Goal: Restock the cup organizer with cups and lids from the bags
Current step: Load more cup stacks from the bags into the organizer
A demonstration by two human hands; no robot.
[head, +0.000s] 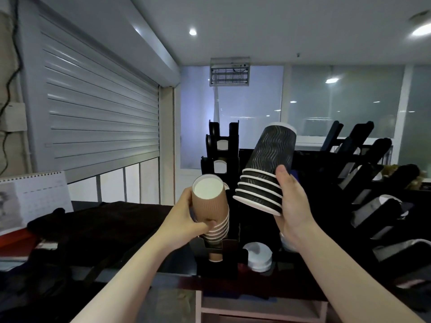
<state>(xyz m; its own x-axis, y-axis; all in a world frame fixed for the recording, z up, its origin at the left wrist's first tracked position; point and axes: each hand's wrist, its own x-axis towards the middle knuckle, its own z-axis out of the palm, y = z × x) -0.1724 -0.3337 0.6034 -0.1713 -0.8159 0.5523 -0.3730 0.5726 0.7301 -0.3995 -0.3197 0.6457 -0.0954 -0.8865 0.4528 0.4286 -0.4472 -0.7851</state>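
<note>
Our left hand [186,221] grips the brown cup stack [211,206], fingers curled round it, base up, in front of the cup organizer's [221,157] left column. Our right hand [291,206] holds the black cup stack [268,173], thumb curled on its side, tilted, above the middle. White lids [257,255] sit in a low slot.

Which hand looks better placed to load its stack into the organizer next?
Left, probably. The left hand holds the brown cup stack low against the organizer column where a lone brown cup sits. The right hand holds the black cup stack raised and tilted.
</note>
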